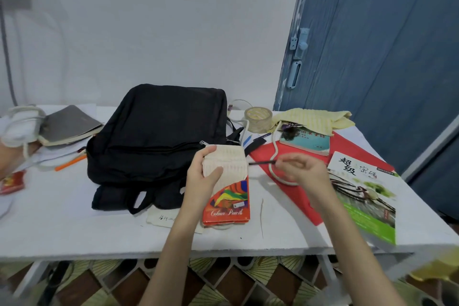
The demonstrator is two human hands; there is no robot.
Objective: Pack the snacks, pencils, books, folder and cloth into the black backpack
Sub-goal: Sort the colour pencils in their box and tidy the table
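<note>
So I've only got the one view here, the head cam, wide-angle, sitting above the near edge of the white counter [74, 231] and looking forward and down. Both forearms come up from the bottom of the frame, so it's close in, with the left hand [202, 176] and right hand [301, 171] about mid-frame. The black backpack [159, 131] is just past them, the wall fills the top, a blue door [372, 45] is off right, and patterned floor [124, 281] shows under the counter edge. The edges bend and blur a bit
</note>
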